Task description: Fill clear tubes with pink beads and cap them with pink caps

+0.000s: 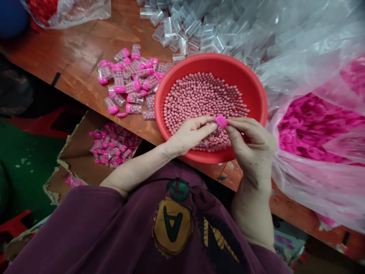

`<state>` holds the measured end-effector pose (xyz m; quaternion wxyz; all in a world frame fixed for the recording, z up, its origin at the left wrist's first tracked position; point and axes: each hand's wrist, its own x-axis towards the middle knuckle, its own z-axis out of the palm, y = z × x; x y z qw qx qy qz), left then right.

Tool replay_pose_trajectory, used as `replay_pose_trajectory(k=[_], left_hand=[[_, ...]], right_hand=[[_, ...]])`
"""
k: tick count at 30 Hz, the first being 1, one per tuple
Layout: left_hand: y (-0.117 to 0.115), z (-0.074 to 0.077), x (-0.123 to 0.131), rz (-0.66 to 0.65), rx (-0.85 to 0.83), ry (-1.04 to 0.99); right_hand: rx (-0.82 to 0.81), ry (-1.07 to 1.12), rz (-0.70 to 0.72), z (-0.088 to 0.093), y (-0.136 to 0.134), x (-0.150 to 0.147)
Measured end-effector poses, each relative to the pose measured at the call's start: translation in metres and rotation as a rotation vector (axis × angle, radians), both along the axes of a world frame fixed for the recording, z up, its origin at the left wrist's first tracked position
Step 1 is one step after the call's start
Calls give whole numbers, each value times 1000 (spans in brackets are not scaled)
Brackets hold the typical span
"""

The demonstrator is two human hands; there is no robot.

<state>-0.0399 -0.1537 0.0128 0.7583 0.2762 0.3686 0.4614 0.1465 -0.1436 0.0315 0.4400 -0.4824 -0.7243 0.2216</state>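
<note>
A red plastic basin (258, 95) sits on the wooden table, filled with small pink round beads (199, 97). Over its near rim my left hand (189, 134) curls around a small clear container that is mostly hidden by the fingers. My right hand (251, 142) pinches a pink cap (221, 121) at the container's top, so both hands meet at the same small piece. To the left of the basin lies a pile of filled clear containers with pink caps (131, 78).
Empty clear containers (182, 28) are heaped behind the basin. A large clear plastic bag of pink caps (313, 129) fills the right side. Below the table's left edge a cardboard box (82, 152) holds more filled containers. Another bag with red pieces (57, 11) lies at the far left.
</note>
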Motion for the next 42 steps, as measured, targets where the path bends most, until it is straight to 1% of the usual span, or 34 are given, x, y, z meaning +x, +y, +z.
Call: replay_pose_trajectory(k=[2, 5, 8, 11, 13, 15, 18, 20, 25, 27, 30, 32, 35, 37, 38, 40, 42], left_hand=[[1, 0, 1, 1, -11, -4], [2, 5, 1, -14, -52, 25], [2, 13, 0, -45, -59, 44], [2, 17, -1, -64, -59, 21], [3, 16, -1, -61, -71, 0], [3, 12, -2, -59, -77, -4], [3, 6, -4, -84, -45, -6], [2, 5, -4, -92, -21, -14], [3, 12, -1, -43, -98, -10], [3, 14, 0, -26, -116, -5], [2, 12, 1, 3, -105, -12], [0, 12, 2, 37, -98, -8], [-1, 13, 1, 64, -136, 30], [0, 14, 1, 36, -149, 19], [1, 14, 0, 14, -141, 5], [2, 12, -2, -28, -98, -19], [2, 11, -4, -57, -48, -23]], right_hand=[[11, -22, -3, 0, 0, 1], [39, -34, 18, -1, 2, 4], [49, -13, 53, -7, 5, 9], [5, 28, 31, -15, 5, 11], [-40, 80, 0, -19, 3, 9], [-49, 122, -14, -21, 0, 6], [-31, 109, -19, -19, -3, 4], [-31, 78, -20, -16, -4, 6], [30, 27, -5, -12, -4, 2], [51, 52, -17, -16, -5, -5], [51, 118, -80, -23, -7, -19], [80, 119, -100, -25, -8, -23], [135, 25, -18, -22, -7, -18], [111, -39, 65, -18, -4, -10], [86, -45, 83, -16, -2, -6], [25, 38, 43, -15, 4, -2], [-62, 200, -50, -17, 14, -3]])
